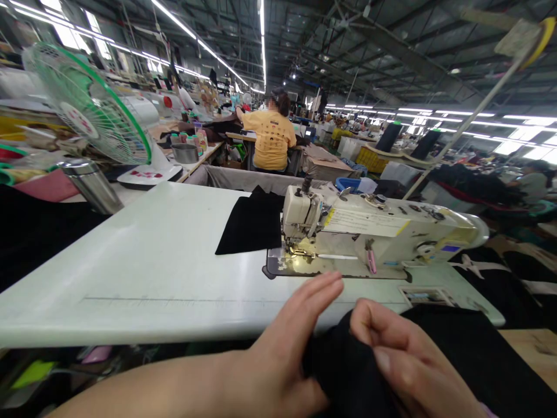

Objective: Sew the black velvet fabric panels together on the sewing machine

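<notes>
In front of the sewing machine [357, 226], at the table's near edge, my right hand [413, 354] pinches a piece of black fabric [343, 360] between thumb and curled fingers. Beside it, my left hand [296, 337] has its fingers stretched out and its thumb apart, with the same fabric lying against the palm side. The lower part of this fabric runs out of view. Another black fabric piece [252, 223] lies flat on the pale sewing table [152, 255], its right edge by the machine's needle area. Small pink-handled thread snips [371, 258] lean at the machine bed.
More black fabric [474, 354] hangs at the right, and a dark pile [39, 232] lies left. A steel flask [93, 186] and a green fan [91, 110] stand at the back left. A person in a yellow shirt [270, 139] sits ahead, facing away.
</notes>
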### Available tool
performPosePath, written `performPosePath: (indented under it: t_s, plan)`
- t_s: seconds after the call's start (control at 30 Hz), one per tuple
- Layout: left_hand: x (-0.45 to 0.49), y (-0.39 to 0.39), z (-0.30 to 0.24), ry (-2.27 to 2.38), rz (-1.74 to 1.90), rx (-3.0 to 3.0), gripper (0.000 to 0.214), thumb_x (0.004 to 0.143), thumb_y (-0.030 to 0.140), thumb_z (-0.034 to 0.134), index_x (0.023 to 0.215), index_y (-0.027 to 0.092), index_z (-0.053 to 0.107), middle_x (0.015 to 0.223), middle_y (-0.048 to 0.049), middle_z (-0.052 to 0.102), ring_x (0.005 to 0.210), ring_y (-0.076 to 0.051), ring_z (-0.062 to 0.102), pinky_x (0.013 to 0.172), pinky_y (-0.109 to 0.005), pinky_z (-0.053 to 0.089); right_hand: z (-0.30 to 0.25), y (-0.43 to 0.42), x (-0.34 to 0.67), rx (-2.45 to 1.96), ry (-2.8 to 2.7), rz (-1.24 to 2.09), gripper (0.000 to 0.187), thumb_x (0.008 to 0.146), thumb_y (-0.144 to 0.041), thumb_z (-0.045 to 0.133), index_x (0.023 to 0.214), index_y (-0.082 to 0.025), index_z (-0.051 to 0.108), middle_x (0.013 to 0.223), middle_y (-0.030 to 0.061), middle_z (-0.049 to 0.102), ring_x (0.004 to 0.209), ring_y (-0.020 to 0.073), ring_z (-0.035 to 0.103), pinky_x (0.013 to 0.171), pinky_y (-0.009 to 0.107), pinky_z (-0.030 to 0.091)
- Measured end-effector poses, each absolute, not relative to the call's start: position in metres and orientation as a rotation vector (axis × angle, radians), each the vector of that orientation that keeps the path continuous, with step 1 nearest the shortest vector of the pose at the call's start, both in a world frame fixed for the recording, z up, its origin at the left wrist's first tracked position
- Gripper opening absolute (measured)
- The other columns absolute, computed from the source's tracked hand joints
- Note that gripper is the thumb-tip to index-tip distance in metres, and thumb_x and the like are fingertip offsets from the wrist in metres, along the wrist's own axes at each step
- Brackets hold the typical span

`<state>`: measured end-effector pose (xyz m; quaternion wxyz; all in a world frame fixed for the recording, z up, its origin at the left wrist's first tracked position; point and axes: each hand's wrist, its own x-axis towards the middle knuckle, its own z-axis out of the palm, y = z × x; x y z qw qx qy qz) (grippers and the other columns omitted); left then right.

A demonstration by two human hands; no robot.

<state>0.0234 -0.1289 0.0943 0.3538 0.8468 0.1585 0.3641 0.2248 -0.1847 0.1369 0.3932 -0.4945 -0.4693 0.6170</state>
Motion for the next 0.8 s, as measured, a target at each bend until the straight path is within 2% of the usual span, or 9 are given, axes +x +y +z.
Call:
performPosePath:
  t_s: [0.1, 0.2, 0.3, 0.33, 0.43, 0.5, 0.63, 0.73, 0.8]
  plan:
    - [0.015, -0.111, 0.110, 0.558, 0.864, 1.862, 0.052, 0.077, 0.032, 0.079, 0.126, 0.024, 0.061, 0.119, -0.0092, 0.070, 0.108, -0.028, 0.067, 0.093, -0.041, 0.057, 0.134, -0.161, 0.209, -1.095, -1.073, 1.636, 0.032, 0.073, -0.051, 0.069, 0.074, -0.025, 0.051, 0.058, -0.0039, 0.047, 0.045, 0.0124, 0.041, 0.042, 0.024, 0.038]
    - [0.009, -0.092, 0.126, 0.865, 0.925, 1.694, 0.023, 0.079, 0.042, 0.073, 0.089, 0.022, 0.069, 0.077, 0.0003, 0.071, 0.071, -0.019, 0.068, 0.066, -0.030, 0.058, 0.123, -0.142, 0.199, -1.072, -1.138, 1.199, 0.037, 0.085, -0.061, 0.055, 0.083, -0.026, 0.065, 0.068, 0.0044, 0.061, 0.069, 0.0249, 0.063, 0.059, 0.035, 0.054]
    - [0.007, -0.079, 0.144, 1.140, 1.132, 1.903, 0.020, 0.075, 0.040, 0.074, 0.079, 0.022, 0.068, 0.075, 0.0009, 0.070, 0.074, -0.020, 0.065, 0.071, -0.031, 0.055, 0.115, -0.133, 0.186, -0.986, -1.150, 0.926, 0.073, 0.096, -0.073, 0.020, 0.100, -0.022, 0.072, 0.080, 0.0116, 0.070, 0.101, 0.0311, 0.066, 0.084, 0.047, 0.056]
    - [0.006, -0.077, 0.149, 1.150, 1.139, 1.969, 0.019, 0.075, 0.040, 0.074, 0.077, 0.022, 0.068, 0.075, 0.0010, 0.070, 0.074, -0.020, 0.065, 0.071, -0.030, 0.055, 0.112, -0.132, 0.183, -0.961, -1.159, 0.921, 0.076, 0.096, -0.074, 0.021, 0.106, -0.019, 0.072, 0.084, 0.0130, 0.071, 0.105, 0.0317, 0.066, 0.087, 0.049, 0.055]
    - [-0.002, -0.068, 0.163, 0.993, 0.946, 1.953, 0.020, 0.079, 0.042, 0.071, 0.080, 0.022, 0.068, 0.074, 0.0024, 0.070, 0.071, -0.018, 0.065, 0.065, -0.027, 0.054, 0.102, -0.127, 0.185, -0.975, -1.129, 0.912, 0.053, 0.090, -0.063, 0.059, 0.118, -0.019, 0.069, 0.100, 0.0124, 0.074, 0.103, 0.0305, 0.068, 0.087, 0.046, 0.056]
    - [-0.012, -0.056, 0.169, 0.901, 0.762, 1.937, 0.020, 0.077, 0.040, 0.072, 0.080, 0.021, 0.068, 0.072, 0.0036, 0.068, 0.068, -0.016, 0.063, 0.060, -0.024, 0.052, 0.099, -0.118, 0.199, -1.072, -1.088, 0.795, 0.039, 0.085, -0.047, 0.074, 0.113, -0.021, 0.070, 0.101, 0.0088, 0.075, 0.096, 0.0274, 0.070, 0.085, 0.041, 0.057]
    - [-0.027, -0.018, 0.183, 0.972, 0.666, 2.015, 0.020, 0.070, 0.034, 0.077, 0.074, 0.019, 0.065, 0.065, 0.0043, 0.062, 0.060, -0.013, 0.058, 0.052, -0.021, 0.046, 0.120, -0.092, 0.235, -1.273, -1.188, 0.396, 0.028, 0.082, -0.044, 0.075, 0.096, -0.019, 0.076, 0.091, 0.0048, 0.077, 0.083, 0.0244, 0.070, 0.072, 0.035, 0.056]
    - [-0.021, -0.004, 0.205, 1.012, 1.056, 1.901, 0.024, 0.072, 0.035, 0.077, 0.075, 0.019, 0.060, 0.057, 0.0076, 0.052, 0.046, -0.009, 0.050, 0.041, -0.018, 0.041, 0.157, -0.078, 0.245, -1.279, -1.276, 0.102, 0.026, 0.085, -0.042, 0.071, 0.094, -0.018, 0.077, 0.082, 0.0020, 0.076, 0.073, 0.0215, 0.068, 0.065, 0.032, 0.055]
    - [-0.014, -0.009, 0.224, 0.842, 1.404, 1.847, 0.024, 0.076, 0.034, 0.077, 0.081, 0.019, 0.058, 0.064, 0.0069, 0.056, 0.049, -0.009, 0.055, 0.045, -0.020, 0.049, 0.184, -0.080, 0.240, -1.176, -1.245, -0.153, 0.022, 0.089, -0.036, 0.070, 0.097, -0.018, 0.078, 0.085, 0.0016, 0.076, 0.077, 0.0208, 0.069, 0.072, 0.033, 0.055]
